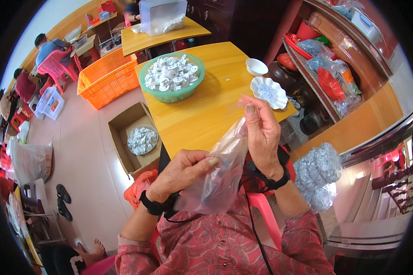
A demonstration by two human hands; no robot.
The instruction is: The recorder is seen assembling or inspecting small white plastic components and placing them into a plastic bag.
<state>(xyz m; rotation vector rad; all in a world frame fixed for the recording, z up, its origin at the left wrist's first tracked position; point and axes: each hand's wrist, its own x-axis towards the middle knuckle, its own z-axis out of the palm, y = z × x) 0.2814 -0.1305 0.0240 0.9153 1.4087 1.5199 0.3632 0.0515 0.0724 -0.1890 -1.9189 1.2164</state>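
Observation:
A clear plastic bag (218, 181) hangs between my hands above my lap, in front of the table's near edge. My left hand (183, 172) is closed on its left side, thumb pressed over the film. Higher up, my right hand (264, 135) pinches the bag's upper right end, its fingertips slightly blurred. Whether anything lies inside the bag I cannot make out. On the yellow wooden table (192, 121) stands a green basket (172, 95) heaped with small white round plastic parts (172, 73). A scalloped white dish (280, 101) holds small clear pieces, beside a white bowl (257, 67).
Left of the table, a cardboard box (119, 133) on the floor holds a bag of similar parts (142, 140). An orange crate (108, 80) stands behind it. Bags of clear pieces (319, 167) sit at my right, below a cluttered shelf (307, 68). Other people sit far left.

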